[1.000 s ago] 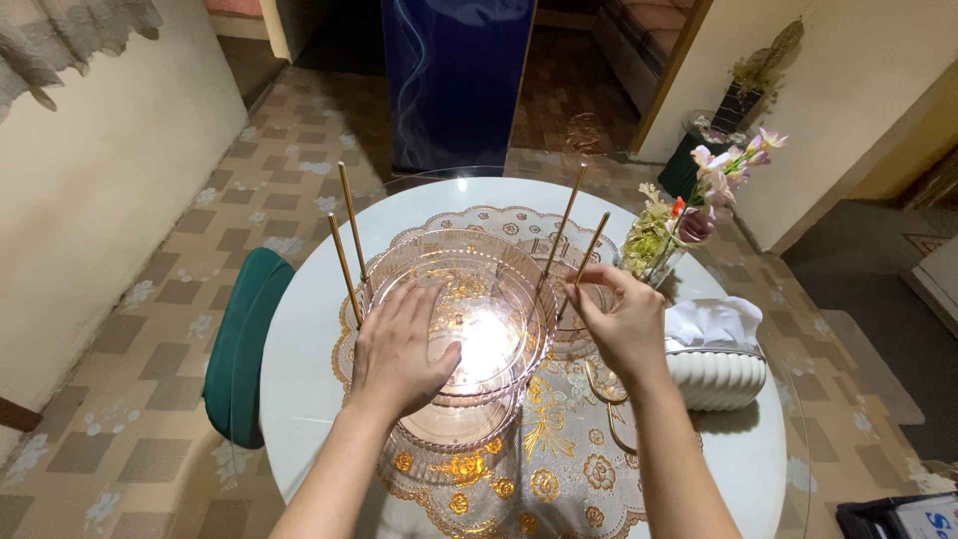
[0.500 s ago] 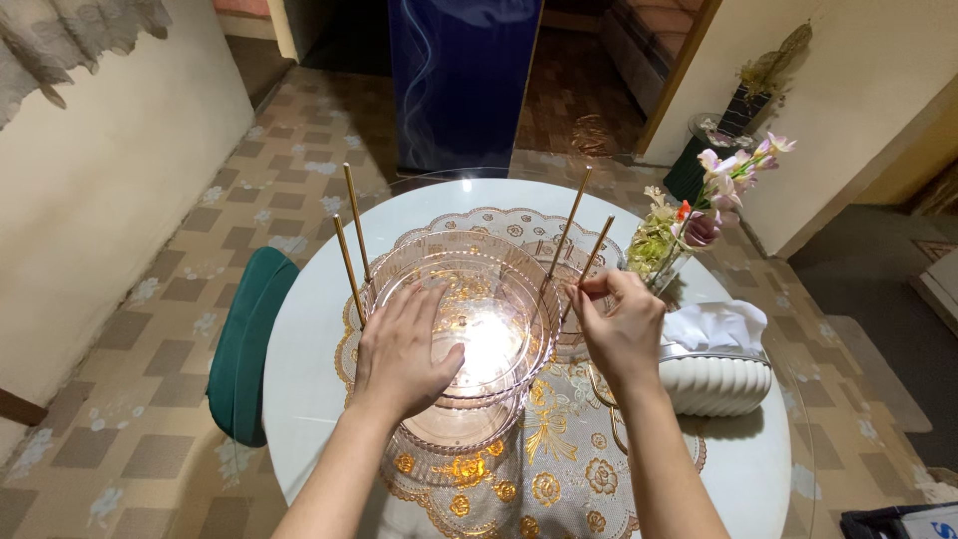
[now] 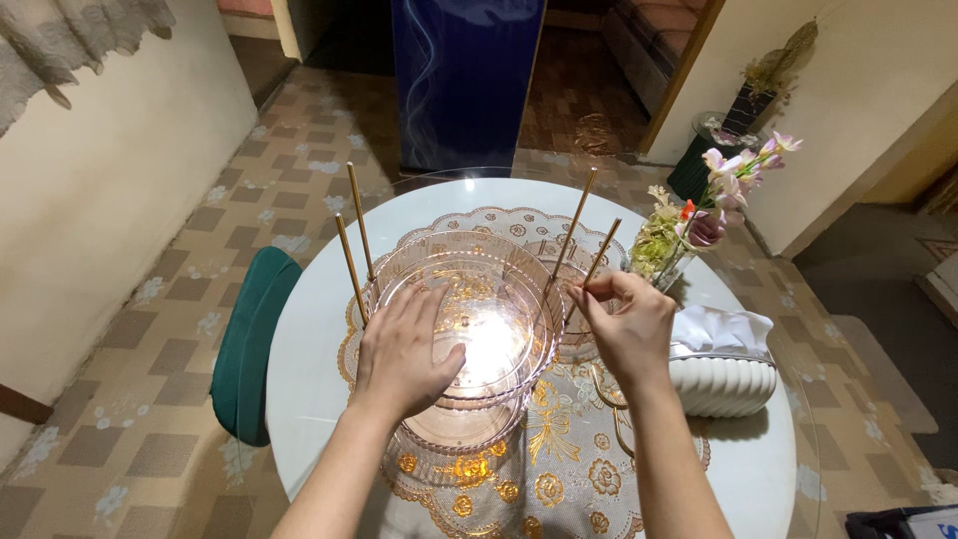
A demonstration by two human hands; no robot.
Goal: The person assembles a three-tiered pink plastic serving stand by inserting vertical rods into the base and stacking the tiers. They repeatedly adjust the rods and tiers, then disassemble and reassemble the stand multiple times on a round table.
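Left hand (image 3: 402, 351): fingers together, flat on clear tiered bowl (image 3: 499, 289). Right hand (image 3: 629, 329): apparently pinching 1 of 4 gold rods (image 3: 600, 260).

The left hand (image 3: 404, 351) is pressing flat inside the clear bowl (image 3: 469, 299) (glass-like), while the right hand (image 3: 624, 324) is pinching a gold rod (image 3: 599, 262).

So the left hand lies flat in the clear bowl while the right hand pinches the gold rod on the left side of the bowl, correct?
Not quite. The head view shows the right hand pinching a gold rod on the right side of the clear bowl, not the left. The rest holds: the left hand lies flat in the bowl.
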